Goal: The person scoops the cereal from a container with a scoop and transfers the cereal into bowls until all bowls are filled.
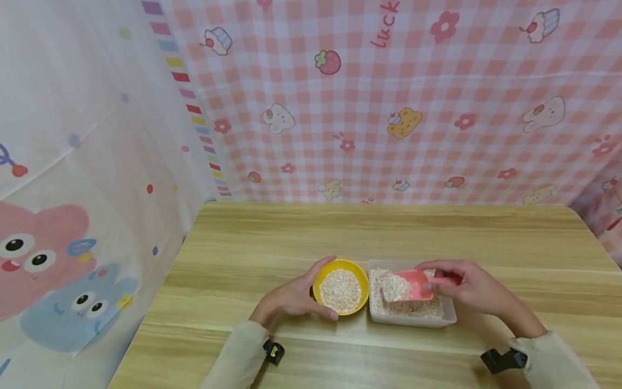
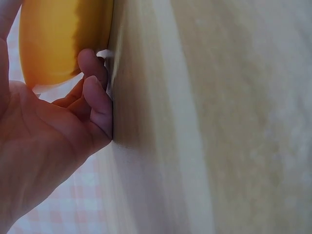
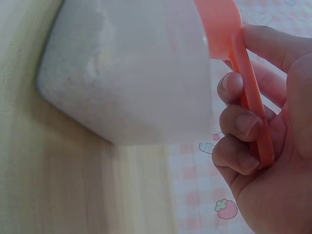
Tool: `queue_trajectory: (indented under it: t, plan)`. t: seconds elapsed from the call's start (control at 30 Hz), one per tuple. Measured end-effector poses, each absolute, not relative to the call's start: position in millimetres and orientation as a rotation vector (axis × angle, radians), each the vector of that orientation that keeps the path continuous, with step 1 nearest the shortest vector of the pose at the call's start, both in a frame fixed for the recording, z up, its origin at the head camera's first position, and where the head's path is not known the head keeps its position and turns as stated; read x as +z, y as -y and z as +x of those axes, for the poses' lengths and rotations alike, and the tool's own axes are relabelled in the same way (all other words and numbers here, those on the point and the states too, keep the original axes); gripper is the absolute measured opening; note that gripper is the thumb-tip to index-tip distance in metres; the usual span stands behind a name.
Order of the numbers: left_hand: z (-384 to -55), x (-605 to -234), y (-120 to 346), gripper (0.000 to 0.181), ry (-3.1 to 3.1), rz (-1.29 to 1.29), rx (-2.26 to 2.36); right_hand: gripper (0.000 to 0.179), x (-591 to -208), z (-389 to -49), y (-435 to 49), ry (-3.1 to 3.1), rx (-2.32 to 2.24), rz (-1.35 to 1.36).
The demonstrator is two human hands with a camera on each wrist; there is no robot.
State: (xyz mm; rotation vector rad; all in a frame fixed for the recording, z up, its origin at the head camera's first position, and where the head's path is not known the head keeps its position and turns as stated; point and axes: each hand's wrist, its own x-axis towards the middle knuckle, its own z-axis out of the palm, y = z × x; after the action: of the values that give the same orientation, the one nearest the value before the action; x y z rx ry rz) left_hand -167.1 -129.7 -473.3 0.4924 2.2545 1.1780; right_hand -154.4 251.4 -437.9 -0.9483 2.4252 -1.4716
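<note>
My left hand [image 1: 297, 294] holds a yellow bowl [image 1: 365, 294] from its left side, thumb along the near rim and index finger at the far rim. Pale flakes resembling oats [image 1: 340, 290] fill the bowl. In the left wrist view the bowl's smooth outer wall [image 2: 51, 44] shows between thumb and fingers. My right hand [image 1: 468, 283] grips the handle [image 3: 256, 107] of a pink scoop [image 1: 421, 284], its fingers curled round it. A heap of flakes [image 1: 396, 287] lies in the scoop, which is over a translucent tub [image 1: 413, 321] of the same flakes.
The tub stands close against the bowl's right side on a wood-grain table [image 1: 272, 232]. A pink checked cloth [image 1: 369, 151] hangs behind the table, and a white printed cloth [image 1: 107, 162] hangs along the left.
</note>
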Motion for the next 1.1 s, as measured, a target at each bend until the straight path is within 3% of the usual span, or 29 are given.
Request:
queue_trajectory:
  t: [1.1]
  plan:
    - [-167, -473, 131, 0.116, -2.238, 0.484, 1.200, 0.031, -404, -163, -215, -2.522, -1.400, -0.948]
